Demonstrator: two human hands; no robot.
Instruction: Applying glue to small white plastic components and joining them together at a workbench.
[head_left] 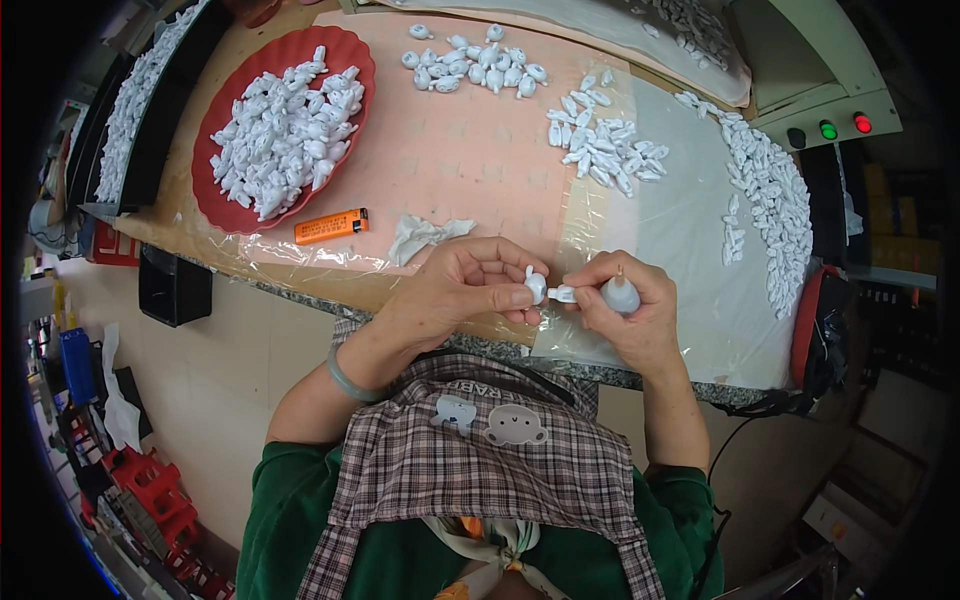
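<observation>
A: Which step in hand, judging from the centre of the frame?

B: Probably the joining of two parts. In the left hand [455, 288], a small, glossy white rounded figure with an ear-like tip [536, 290], with the grip of thumb and fingers closed around it.

A: And in the right hand [648, 316]?

B: Also a narrow grip, closed on a small, slim white piece [562, 295], pointed toward the figure. Within the same hand, a pale bottle with a thin brownish nozzle [621, 296]. Very near to each other, figure and piece; impossible to tell whether touching.

A: And required for the next move?

B: Most likely, to line up both ends with care, press lightly and keep steady.

A: Anything in the way?

B: Chiefly the bottle, crowding the right fingers. Just above the left hand, a crumpled white tissue [425, 237], and farther left, an orange rectangular lighter [331, 227]. Better not to brush against them.

A: And elsewhere on the table [175, 210]?

B: At upper left, a red scalloped bowl [345, 50], heaped with white pieces. At upper centre, a group of round-headed white figures [494, 78]. Right of that, a cluster of slim white pieces [605, 150]; toward the right edge, a long white heap [770, 190].
</observation>
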